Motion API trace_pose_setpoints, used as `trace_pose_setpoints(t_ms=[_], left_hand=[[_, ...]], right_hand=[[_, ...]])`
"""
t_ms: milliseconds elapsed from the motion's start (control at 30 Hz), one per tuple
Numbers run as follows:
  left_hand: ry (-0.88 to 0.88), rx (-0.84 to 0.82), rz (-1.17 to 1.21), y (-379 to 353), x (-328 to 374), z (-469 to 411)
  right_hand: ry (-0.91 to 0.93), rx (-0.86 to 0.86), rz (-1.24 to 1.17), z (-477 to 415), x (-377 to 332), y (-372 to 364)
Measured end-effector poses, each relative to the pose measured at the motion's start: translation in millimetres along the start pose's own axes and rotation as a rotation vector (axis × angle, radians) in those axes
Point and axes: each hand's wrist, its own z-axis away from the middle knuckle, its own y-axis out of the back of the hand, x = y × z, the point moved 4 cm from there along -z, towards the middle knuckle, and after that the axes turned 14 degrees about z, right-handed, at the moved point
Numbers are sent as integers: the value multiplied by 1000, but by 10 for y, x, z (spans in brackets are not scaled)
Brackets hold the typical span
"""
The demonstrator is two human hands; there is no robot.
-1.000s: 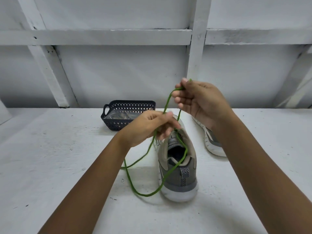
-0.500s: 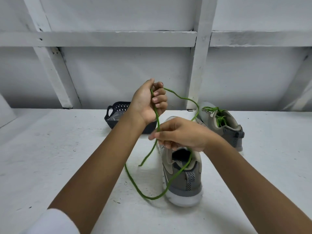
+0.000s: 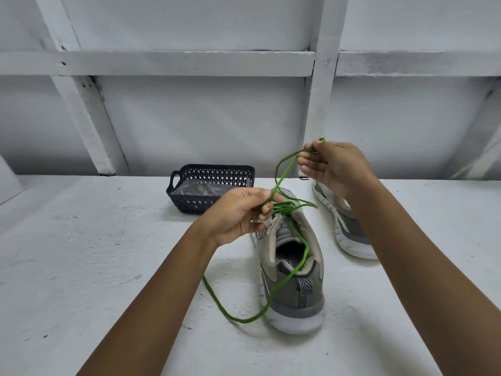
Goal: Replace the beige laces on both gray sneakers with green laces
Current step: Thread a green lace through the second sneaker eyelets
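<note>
A dark openwork basket stands beyond the near gray sneaker, off its toe to the left. In it lies a clear plastic bag with something brownish inside; what it is cannot be told.

The near gray sneaker stands upright on the white table, heel toward the camera. The green lace is threaded through its upper eyelets. One strand runs back over the collar and down the left of the heel, then loops on the table just beside the sole. The left hand hovers over the sneaker's tongue and pinches the lace between thumb and curled fingers. The right hand is raised beyond the sneaker's toe and to the right. It pinches a higher part of the lace between thumb and forefinger, its other fingers loosely bent. The second sneaker lies to the right of the near one, mostly hidden by the right forearm.

Half a second ago the hands were the other way round: the left was raised and gripping the lace, the right low over the sneaker's opening. The basket was then partly behind the left arm, and the second sneaker's green lacing showed. The loop by the heel has barely shifted.
</note>
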Motion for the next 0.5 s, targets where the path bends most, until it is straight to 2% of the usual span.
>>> trace_pose_setpoints(t_ms=[100,167,233,333,367,433,500], left_hand=[[19,-35,17,65,19,43],[31,-26,59,91,43,55],[16,40,99,121,61,44],[-46,187,126,171,58,0],[-72,230,125,182,45,-23],[-129,330,105,207,5,-63],[-181,425,67,234,-42,-91]], right_hand=[[17,54,-41,-84,46,15],[-10,37,26,-95,125,-28],[-68,-16,328,-75,243,-74],[2,-139,1140,3,409,-157],[45,-170,1330,42,453,-204],[71,-186,1495,103,532,-276],[62,-189,1480,111,604,-301]])
